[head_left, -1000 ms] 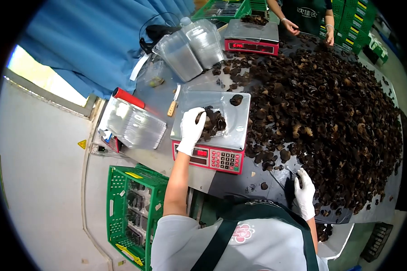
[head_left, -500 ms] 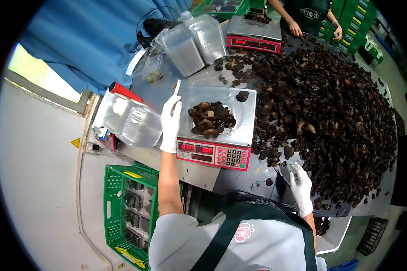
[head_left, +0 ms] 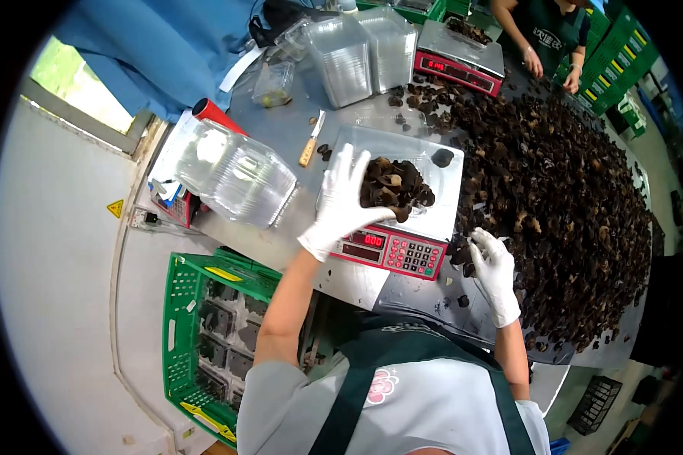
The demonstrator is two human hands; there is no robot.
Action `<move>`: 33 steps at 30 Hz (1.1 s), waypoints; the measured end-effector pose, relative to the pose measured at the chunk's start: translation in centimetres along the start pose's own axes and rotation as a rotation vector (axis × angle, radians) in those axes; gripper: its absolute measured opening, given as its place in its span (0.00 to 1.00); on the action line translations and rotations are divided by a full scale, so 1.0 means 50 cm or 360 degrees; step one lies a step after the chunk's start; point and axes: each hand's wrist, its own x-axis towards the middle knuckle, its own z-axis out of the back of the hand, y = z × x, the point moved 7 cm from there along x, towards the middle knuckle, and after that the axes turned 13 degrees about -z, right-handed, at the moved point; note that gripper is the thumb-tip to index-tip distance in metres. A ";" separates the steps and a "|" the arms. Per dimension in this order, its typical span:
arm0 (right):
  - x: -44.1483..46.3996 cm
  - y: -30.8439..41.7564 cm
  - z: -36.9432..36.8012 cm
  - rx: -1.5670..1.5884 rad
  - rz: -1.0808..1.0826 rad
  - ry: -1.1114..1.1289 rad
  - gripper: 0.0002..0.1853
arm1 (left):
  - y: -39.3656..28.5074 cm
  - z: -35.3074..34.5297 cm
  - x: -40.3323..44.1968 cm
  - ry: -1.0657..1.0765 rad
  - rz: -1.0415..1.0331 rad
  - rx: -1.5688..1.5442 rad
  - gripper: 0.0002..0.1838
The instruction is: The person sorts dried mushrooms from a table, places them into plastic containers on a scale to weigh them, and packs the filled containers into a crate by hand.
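Note:
My left hand, white-gloved, spreads its fingers and thumb around the left side of a pile of dark wood ear mushrooms. The pile lies in a clear plastic tray on the electronic scale, and the hand covers part of the display. A single mushroom rests on the pan's far right corner. Just behind my left hand, a wooden-handled knife lies on the table. My right hand, also gloved, is right of the scale by loose mushrooms, fingers slightly bent and apart.
A large heap of mushrooms covers the table's right side. Stacked clear containers stand at left, more behind. A second scale sits before a co-worker. A green crate with packed trays is below left.
My left hand has let go of the knife, which now lies on the table, and has moved right to the pile on the scale. My right hand has moved slightly up and left.

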 end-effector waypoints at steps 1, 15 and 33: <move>0.018 0.031 -0.003 -0.0023 0.0038 0.0010 0.12 | -0.011 -0.026 0.002 0.0108 -0.0026 0.0061 0.66; 0.238 0.282 -0.179 -0.0385 0.0567 0.0137 0.10 | 0.049 -0.069 -0.020 -0.0280 -0.0108 -0.0248 0.34; 0.298 0.222 -0.262 -0.0474 0.0382 0.0509 0.05 | 0.048 -0.075 -0.027 -0.0341 -0.0175 -0.0168 0.32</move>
